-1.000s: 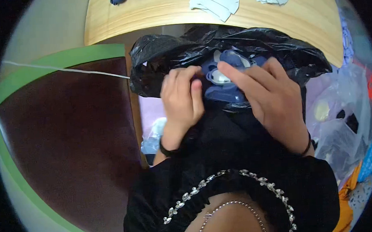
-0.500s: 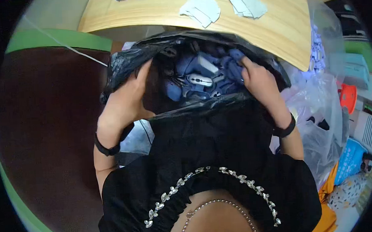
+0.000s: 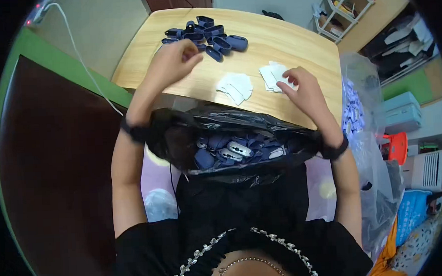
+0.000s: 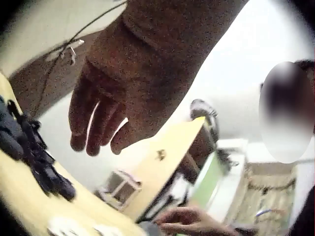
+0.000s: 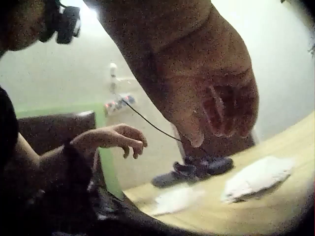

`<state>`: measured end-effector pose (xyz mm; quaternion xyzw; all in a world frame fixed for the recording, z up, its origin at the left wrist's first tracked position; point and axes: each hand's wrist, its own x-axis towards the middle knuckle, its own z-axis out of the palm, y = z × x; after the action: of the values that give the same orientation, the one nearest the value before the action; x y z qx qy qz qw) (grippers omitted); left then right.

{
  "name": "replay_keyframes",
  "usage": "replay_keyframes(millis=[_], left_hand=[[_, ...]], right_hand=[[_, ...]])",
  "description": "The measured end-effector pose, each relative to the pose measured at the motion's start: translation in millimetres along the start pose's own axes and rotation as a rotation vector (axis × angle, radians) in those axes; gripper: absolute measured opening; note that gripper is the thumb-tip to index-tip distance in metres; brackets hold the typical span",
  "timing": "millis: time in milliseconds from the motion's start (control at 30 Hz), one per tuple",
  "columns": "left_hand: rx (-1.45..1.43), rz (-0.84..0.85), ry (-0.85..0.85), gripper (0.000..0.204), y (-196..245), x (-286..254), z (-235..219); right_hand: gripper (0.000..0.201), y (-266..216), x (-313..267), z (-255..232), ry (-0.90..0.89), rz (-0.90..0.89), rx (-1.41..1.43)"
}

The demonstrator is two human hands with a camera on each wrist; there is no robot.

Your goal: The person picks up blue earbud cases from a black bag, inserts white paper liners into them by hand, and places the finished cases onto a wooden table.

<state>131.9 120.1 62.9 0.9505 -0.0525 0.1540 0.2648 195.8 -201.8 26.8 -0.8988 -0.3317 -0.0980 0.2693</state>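
My left hand (image 3: 171, 63) hovers at the near side of a pile of small, dark blue, rounded earphone-case shells (image 3: 236, 42) on the wooden table. Its fingers are loosely bent and hold nothing, as the left wrist view also shows. My right hand (image 3: 305, 90), fingers relaxed and empty, is over the table's front, just beside a stack of white paper pieces (image 3: 272, 76). A second white stack (image 3: 235, 87) lies to its left. Against the table's front edge, on the lap, a black plastic bag (image 3: 223, 178) gapes wide, showing more blue shells (image 3: 204, 159) and some white ones (image 3: 239, 148).
The light wooden table (image 3: 295, 41) curves across the front. At right are a clear plastic bag (image 3: 374, 156) of lilac pieces, a red stool (image 3: 396, 147) and a blue bag (image 3: 412, 208). A dark brown panel with green edging (image 3: 22, 45) is at left, crossed by a white cable (image 3: 71, 41).
Both hands have left the black bag, whose sides they were spreading half a second ago, and moved forward over the table. The head view has tilted up, showing the whole pile of shells.
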Motion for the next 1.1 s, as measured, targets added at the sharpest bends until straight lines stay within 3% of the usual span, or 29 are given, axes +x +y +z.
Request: replay_keyframes(millis=[100,133,200,300,400,467,533,633,700,767,800,867,933,1033,1100], left_hand=[[0.243,-0.112,-0.035,0.057,-38,46,34],[0.251,-0.035,0.01,0.066,-39,50,48],[0.361,-0.057,-0.001,0.073,-30,56,71],[0.459,-0.18,0.051,0.067,-10,63,99],[0.441,-0.173,0.21,0.059,-20,65,122],[0.407,-0.153,0.223,0.046,-26,65,127],[0.303,-0.086,0.293,0.043,-23,59,115],[0.119,-0.037,0.306,0.044,-11,50,75],[0.104,0.069,0.325,0.042,15,30,41],[-0.058,0.101,0.229,0.04,56,-2,3],[-0.111,0.215,0.286,0.035,70,-15,-4],[-0.16,0.212,0.261,0.034,96,-43,-14],[-0.293,0.206,0.261,0.036,112,-66,-4],[-0.323,0.185,0.313,0.045,130,-83,20],[-0.543,0.063,0.316,0.055,138,-94,32]], right_hand=[[0.033,41,13,25,-0.169,0.204,-0.014],[0.035,47,18,31,-0.21,0.254,-0.027],[0.036,49,17,37,-0.145,0.25,0.041],[0.031,52,13,36,-0.127,0.24,0.083],[0.025,45,13,28,-0.118,0.305,0.166],[0.021,46,12,29,-0.082,0.248,0.096],[0.02,44,12,26,-0.115,0.246,0.083],[0.02,48,9,14,-0.09,0.104,-0.05],[0.019,36,9,-7,-0.087,0.193,0.067],[0.016,6,8,-37,-0.04,0.261,0.236],[0.014,-15,4,-53,0.005,0.289,0.346],[0.015,-51,-7,-68,0.253,0.012,0.335],[0.019,-80,-19,-68,0.503,-0.236,0.137],[0.024,-108,-46,-63,0.407,-0.381,-0.001],[0.025,-114,-59,-53,0.302,-0.441,-0.002]])
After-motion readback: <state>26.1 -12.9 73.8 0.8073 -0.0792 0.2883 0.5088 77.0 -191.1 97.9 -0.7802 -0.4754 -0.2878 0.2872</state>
